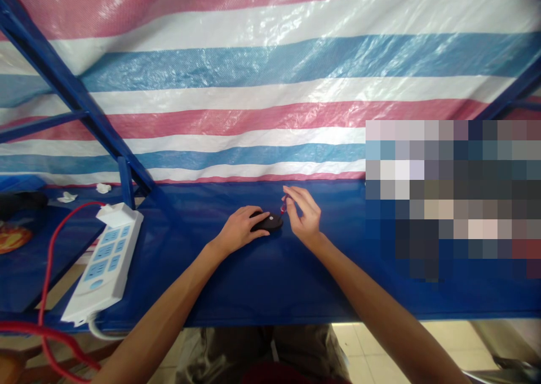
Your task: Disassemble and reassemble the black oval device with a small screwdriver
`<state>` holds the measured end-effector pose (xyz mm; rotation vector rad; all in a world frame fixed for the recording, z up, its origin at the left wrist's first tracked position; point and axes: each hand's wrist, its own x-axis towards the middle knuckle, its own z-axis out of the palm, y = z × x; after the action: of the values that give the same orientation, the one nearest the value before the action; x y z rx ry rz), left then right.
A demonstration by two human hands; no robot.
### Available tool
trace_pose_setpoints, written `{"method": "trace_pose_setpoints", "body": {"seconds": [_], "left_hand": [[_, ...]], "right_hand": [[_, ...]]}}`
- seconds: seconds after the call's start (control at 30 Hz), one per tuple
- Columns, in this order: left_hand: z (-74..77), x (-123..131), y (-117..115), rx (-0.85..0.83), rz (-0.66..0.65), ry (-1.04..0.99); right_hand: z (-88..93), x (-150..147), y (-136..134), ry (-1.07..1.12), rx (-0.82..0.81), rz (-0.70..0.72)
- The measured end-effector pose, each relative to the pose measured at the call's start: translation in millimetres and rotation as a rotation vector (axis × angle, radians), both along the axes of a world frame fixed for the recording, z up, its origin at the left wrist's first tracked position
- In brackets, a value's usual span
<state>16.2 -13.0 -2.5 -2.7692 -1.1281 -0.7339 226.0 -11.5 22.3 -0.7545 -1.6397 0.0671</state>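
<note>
A black computer mouse (270, 221) lies on the blue tabletop (270, 282), its front partly covered by my left hand (240, 230). That hand's fingers wrap over the mouse and hold it down. My right hand (302, 215) sits just to the right of the mouse, pinching a small red-handled tool (283, 206), perhaps a small screwdriver. The tool's tip is close to the mouse, though the fingers hide part of the tool and I cannot tell whether they touch.
A white power strip (103, 263) with blue switches lies at the left, trailing a red cable (51, 260). A blue metal frame (71, 91) and a striped tarpaulin (253, 91) rise behind the table. A pixelated patch covers the right side.
</note>
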Motion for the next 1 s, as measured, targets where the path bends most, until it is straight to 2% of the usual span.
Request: {"method": "trace_pose_setpoints", "body": {"seconds": [0.13,0.33,0.57,0.87,1.0], "left_hand": [[-1.9,1.3,-1.4,-0.011,-0.007,0.031],[3.5,3.9,-6.8,-0.031,-0.003,0.131],[8.9,12.1,-13.0,0.005,0.017,0.207],[8.4,14.0,-14.4,0.037,0.016,0.266],[10.1,13.2,-14.1,0.025,0.024,0.25]], "right_hand": [[1.9,-0.3,-0.1,-0.02,0.009,-0.018],[2.7,0.3,0.7,-0.002,-0.012,-0.054],[0.5,-0.5,2.8,-0.022,-0.015,-0.007],[2.5,7.1,9.1,0.05,0.006,-0.139],[0.4,15.9,21.5,0.085,-0.118,-0.243]]}}
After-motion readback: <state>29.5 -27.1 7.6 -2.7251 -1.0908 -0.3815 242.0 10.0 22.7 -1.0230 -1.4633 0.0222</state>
